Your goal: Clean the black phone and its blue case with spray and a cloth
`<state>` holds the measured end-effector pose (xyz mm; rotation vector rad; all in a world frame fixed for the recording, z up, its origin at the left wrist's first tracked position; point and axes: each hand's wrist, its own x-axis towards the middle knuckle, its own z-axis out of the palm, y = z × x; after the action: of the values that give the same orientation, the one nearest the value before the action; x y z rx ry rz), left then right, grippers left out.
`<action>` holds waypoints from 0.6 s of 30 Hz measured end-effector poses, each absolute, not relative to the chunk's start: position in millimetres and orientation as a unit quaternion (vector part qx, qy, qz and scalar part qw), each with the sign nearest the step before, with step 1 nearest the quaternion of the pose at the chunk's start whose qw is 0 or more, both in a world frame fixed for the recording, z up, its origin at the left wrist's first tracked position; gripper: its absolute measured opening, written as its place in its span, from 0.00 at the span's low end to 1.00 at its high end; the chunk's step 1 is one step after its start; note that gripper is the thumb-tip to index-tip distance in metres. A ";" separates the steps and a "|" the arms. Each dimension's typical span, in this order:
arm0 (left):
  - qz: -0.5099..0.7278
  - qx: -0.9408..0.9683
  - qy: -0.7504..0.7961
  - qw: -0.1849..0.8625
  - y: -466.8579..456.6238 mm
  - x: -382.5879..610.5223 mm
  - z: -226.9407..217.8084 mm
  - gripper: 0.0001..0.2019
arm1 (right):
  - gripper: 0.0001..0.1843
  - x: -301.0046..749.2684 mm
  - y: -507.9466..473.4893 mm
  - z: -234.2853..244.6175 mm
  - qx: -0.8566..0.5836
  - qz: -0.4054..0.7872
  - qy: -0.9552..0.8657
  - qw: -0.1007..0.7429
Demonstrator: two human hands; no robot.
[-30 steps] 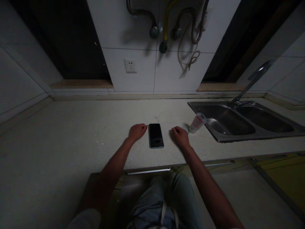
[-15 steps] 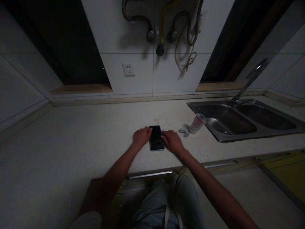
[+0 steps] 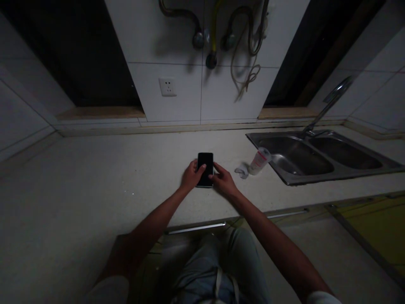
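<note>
A black smartphone (image 3: 205,162) with a dark screen is at the middle of the pale countertop (image 3: 110,169). My left hand (image 3: 191,177) grips its left edge, thumb lying over the screen. My right hand (image 3: 224,181) closes on its right edge, fingers curled round the lower corner. The phone's near end is lifted slightly between both hands. The room is dim.
A small white tube with red print (image 3: 259,160) lies tipped beside the steel double sink (image 3: 316,156), with a crumpled scrap (image 3: 242,171) next to it. A tap (image 3: 329,101) rises behind the sink. A wall socket (image 3: 167,86) and hanging hoses (image 3: 234,42) are on the tiled wall.
Both hands moved inward from resting beside the phone and took hold of its two edges. The phone shifted slightly away from me.
</note>
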<state>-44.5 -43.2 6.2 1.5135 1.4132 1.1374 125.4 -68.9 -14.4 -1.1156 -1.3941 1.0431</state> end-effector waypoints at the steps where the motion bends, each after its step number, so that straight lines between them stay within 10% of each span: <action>1: 0.490 0.546 0.533 0.422 -41.0 -43.5 5.9 0.23 | 0.37 122.2 -67.1 -13.7 -0.440 0.458 -0.559 0.533; 9: 0.423 0.313 0.383 0.759 -36.0 -49.3 20.9 0.25 | 0.34 104.8 -60.9 -9.7 -0.382 0.521 -0.510 0.568; 18: 0.410 0.219 0.287 0.838 -35.4 -54.2 21.2 0.25 | 0.21 119.3 -65.6 -2.4 -0.535 0.294 -0.539 0.579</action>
<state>-54.2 -35.4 21.2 0.4643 0.6073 0.8674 119.3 -65.6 -2.4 -1.2519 -1.2612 0.6879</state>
